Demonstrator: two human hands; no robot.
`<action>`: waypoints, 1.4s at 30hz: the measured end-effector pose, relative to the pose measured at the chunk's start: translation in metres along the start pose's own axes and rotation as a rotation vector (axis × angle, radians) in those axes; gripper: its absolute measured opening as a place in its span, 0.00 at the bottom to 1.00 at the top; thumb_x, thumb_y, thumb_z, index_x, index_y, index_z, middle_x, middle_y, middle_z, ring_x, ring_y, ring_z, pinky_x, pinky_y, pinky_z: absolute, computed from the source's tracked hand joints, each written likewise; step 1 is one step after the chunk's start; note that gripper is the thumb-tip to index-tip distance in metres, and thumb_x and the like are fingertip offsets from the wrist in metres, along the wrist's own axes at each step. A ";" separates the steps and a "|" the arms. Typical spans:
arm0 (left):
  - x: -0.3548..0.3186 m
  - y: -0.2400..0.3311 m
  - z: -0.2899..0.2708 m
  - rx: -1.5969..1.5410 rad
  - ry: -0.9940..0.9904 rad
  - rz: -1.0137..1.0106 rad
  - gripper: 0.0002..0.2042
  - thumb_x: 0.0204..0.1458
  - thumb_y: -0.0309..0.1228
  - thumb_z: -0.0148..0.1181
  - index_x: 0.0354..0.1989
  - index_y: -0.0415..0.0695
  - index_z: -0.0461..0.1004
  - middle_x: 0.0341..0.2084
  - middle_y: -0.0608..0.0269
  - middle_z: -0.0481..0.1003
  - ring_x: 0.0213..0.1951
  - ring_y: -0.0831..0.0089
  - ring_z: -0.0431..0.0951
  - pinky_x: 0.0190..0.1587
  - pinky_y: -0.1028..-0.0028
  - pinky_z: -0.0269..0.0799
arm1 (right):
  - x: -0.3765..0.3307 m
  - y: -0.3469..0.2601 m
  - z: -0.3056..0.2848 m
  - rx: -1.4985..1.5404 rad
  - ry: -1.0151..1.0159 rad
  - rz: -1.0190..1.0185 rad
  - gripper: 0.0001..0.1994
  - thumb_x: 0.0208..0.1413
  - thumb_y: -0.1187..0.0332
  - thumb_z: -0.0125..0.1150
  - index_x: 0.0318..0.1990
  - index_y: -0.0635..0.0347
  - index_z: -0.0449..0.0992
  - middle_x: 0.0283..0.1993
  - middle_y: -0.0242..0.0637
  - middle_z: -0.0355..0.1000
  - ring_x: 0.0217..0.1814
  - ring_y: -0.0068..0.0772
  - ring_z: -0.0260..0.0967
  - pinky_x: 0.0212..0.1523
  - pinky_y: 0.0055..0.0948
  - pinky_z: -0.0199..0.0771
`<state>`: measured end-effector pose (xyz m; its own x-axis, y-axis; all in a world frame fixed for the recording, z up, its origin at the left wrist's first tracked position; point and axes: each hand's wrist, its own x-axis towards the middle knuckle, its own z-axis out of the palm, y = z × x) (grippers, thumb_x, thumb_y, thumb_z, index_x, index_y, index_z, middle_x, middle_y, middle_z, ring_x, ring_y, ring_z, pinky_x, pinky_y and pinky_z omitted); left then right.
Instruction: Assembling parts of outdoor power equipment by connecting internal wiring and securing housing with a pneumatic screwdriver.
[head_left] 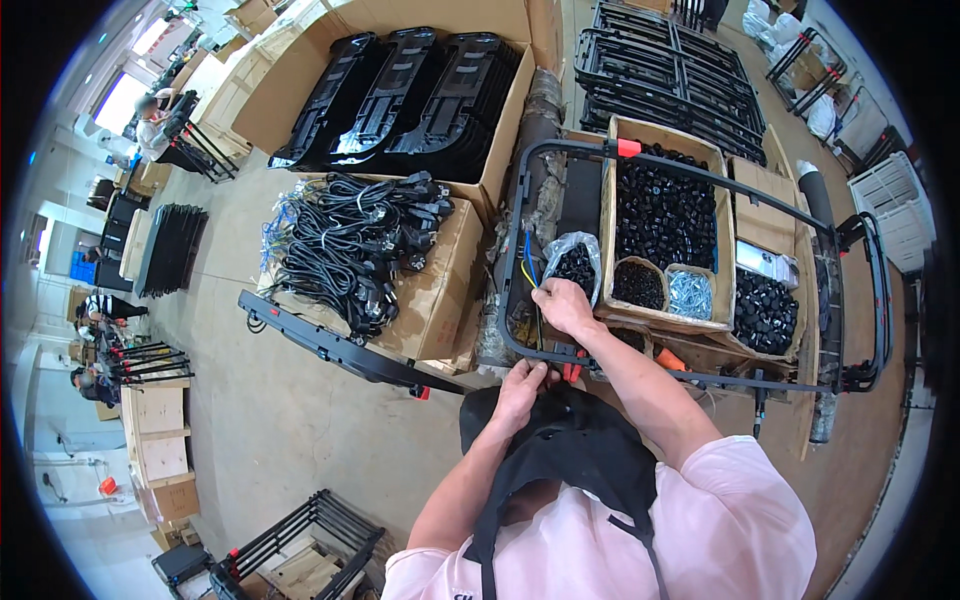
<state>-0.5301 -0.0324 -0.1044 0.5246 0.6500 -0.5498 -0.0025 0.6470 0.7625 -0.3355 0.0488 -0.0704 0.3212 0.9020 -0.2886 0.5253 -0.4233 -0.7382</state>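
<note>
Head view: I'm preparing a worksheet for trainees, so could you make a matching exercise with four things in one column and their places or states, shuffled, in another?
Column one
1. Right hand
2. Black cables
3. Large black panels
4. Clear plastic bag

Column two
A. Inside an open carton
B. Holding small black parts
C. At the blue and yellow wires
D. Heaped on a cardboard box

Pairs: 1-C, 2-D, 3-A, 4-B

Soft, bright light on my right hand [565,306], sharply seen.
A window [122,100] glows washed-out at far left; glare streaks the black panels [385,100] near the front edge of the carton [508,150]; straight lines bend toward the blackened rim, distant people [152,137] look soft.
</note>
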 end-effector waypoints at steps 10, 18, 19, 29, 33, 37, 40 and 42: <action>-0.002 -0.003 0.006 -0.021 0.097 0.031 0.07 0.70 0.32 0.57 0.47 0.42 0.75 0.39 0.64 0.81 0.40 0.75 0.79 0.45 0.74 0.74 | 0.017 0.003 -0.006 0.033 -0.074 0.006 0.18 0.63 0.56 0.61 0.42 0.64 0.85 0.40 0.54 0.82 0.49 0.56 0.80 0.52 0.47 0.76; -0.006 -0.003 0.015 -0.093 0.187 0.051 0.06 0.69 0.32 0.58 0.43 0.44 0.76 0.36 0.66 0.81 0.35 0.77 0.80 0.40 0.76 0.74 | 0.045 0.023 -0.069 0.066 -0.161 0.063 0.14 0.59 0.60 0.66 0.45 0.59 0.86 0.37 0.43 0.85 0.42 0.45 0.83 0.48 0.41 0.80; -0.006 -0.003 0.016 -0.102 0.188 0.053 0.06 0.69 0.32 0.58 0.43 0.44 0.76 0.36 0.66 0.81 0.35 0.77 0.80 0.40 0.76 0.74 | 0.049 0.027 -0.080 -0.020 -0.023 -0.033 0.13 0.58 0.61 0.66 0.45 0.57 0.87 0.39 0.43 0.85 0.44 0.46 0.83 0.49 0.42 0.80; -0.005 -0.009 0.018 -0.098 0.236 0.062 0.05 0.69 0.32 0.58 0.43 0.44 0.75 0.36 0.65 0.81 0.35 0.76 0.81 0.40 0.75 0.75 | 0.061 0.037 -0.088 -0.417 -0.065 -0.290 0.10 0.55 0.67 0.64 0.43 0.57 0.85 0.44 0.49 0.83 0.50 0.56 0.81 0.54 0.49 0.79; -0.003 -0.010 0.017 -0.105 0.244 0.054 0.05 0.69 0.32 0.58 0.43 0.44 0.75 0.36 0.65 0.81 0.35 0.75 0.81 0.41 0.74 0.75 | 0.065 0.038 -0.077 -0.488 0.052 -0.345 0.12 0.56 0.66 0.66 0.44 0.62 0.83 0.42 0.55 0.82 0.50 0.58 0.80 0.54 0.52 0.79; -0.003 -0.008 0.017 -0.071 0.244 0.039 0.05 0.69 0.32 0.58 0.43 0.44 0.76 0.36 0.65 0.81 0.35 0.75 0.81 0.40 0.74 0.76 | 0.071 0.041 -0.067 -0.553 0.081 -0.382 0.13 0.56 0.64 0.67 0.41 0.66 0.81 0.41 0.56 0.81 0.48 0.60 0.80 0.51 0.54 0.79; -0.001 -0.010 0.015 -0.056 0.241 0.029 0.06 0.69 0.32 0.58 0.44 0.44 0.76 0.37 0.64 0.81 0.36 0.75 0.81 0.40 0.74 0.75 | 0.071 0.038 -0.061 -0.610 0.129 -0.418 0.15 0.56 0.61 0.69 0.36 0.67 0.78 0.37 0.58 0.81 0.44 0.64 0.80 0.47 0.54 0.80; -0.002 -0.012 0.015 -0.048 0.239 0.041 0.06 0.68 0.32 0.58 0.43 0.44 0.76 0.37 0.64 0.82 0.35 0.76 0.81 0.40 0.75 0.75 | 0.072 0.038 -0.066 -0.618 0.095 -0.429 0.14 0.56 0.62 0.68 0.36 0.67 0.79 0.38 0.58 0.81 0.45 0.62 0.81 0.48 0.53 0.81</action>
<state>-0.5187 -0.0474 -0.1078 0.3066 0.7485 -0.5880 -0.0636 0.6324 0.7720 -0.2405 0.0918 -0.0789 0.0408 0.9989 0.0210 0.9566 -0.0330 -0.2894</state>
